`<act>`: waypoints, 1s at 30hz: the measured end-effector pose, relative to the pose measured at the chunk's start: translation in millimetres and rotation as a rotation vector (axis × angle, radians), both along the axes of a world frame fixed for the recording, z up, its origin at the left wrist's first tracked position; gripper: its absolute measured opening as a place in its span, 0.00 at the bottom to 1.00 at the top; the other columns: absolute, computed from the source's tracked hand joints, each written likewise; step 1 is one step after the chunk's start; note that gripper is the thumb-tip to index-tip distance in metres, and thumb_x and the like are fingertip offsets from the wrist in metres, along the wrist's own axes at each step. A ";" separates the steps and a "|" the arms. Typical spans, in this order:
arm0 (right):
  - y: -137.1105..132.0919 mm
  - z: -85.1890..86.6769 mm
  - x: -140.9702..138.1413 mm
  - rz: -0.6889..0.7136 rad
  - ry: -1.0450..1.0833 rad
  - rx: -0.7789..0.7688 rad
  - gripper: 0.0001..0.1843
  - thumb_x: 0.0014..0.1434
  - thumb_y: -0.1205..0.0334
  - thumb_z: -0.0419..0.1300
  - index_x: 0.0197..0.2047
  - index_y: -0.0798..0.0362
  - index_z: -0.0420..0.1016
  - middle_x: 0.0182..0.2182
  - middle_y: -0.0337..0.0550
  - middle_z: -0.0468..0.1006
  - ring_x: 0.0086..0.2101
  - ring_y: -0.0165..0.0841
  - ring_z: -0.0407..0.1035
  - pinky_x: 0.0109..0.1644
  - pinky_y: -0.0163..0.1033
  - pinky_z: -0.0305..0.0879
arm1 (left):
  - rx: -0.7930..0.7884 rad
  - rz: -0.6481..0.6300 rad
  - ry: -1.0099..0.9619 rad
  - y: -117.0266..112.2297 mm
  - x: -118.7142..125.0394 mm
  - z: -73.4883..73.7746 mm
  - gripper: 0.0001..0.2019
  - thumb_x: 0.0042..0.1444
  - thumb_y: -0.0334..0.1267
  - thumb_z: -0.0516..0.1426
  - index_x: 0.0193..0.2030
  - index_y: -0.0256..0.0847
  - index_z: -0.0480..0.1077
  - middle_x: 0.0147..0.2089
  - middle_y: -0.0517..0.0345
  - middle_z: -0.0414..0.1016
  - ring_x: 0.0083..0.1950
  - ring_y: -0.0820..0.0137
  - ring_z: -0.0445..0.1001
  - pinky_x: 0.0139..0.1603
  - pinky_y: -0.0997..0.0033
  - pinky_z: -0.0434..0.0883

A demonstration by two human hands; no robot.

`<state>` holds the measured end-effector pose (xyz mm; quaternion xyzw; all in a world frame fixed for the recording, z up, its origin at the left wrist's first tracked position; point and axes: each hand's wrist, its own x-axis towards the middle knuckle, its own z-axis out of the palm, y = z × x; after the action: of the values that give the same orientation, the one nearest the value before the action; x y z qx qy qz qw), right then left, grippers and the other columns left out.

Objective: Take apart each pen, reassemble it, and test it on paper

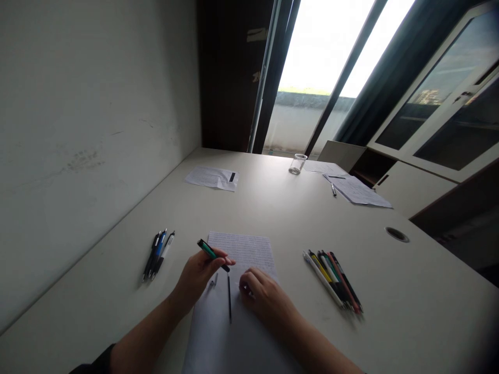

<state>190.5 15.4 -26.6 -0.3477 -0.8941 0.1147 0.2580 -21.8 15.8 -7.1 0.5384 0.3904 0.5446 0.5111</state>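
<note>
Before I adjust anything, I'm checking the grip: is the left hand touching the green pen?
Touching. The head view shows the green pen held in the left hand, with its upper end sticking out beyond the grip.

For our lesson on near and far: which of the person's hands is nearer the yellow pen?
Right. The right hand is left of the yellow pen, over the paper; the left hand is farther left, holding a green pen.

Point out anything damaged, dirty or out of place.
A dark smudge marks the left wall, and pale, torn-looking patches mar the dark panel beside the window. On the paper, a thin rod, perhaps a refill, lies loose near the green pen in the left hand, as if the pen were taken apart.
</note>
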 end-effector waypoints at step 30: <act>1.5 7.9 2.6 -0.130 -0.037 0.007 0.10 0.56 0.77 0.61 0.34 0.52 0.69 0.32 0.42 0.75 0.35 0.37 0.67 0.40 0.40 0.67 | 0.016 0.051 0.028 -1.6 -1.1 2.1 0.08 0.62 0.40 0.59 0.42 0.37 0.74 0.40 0.50 0.81 0.47 0.60 0.79 0.51 0.59 0.75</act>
<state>193.1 16.9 -18.7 -0.4064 -0.8745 0.0881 0.2495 -23.0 14.2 -5.0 0.5400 0.4067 0.5528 0.4872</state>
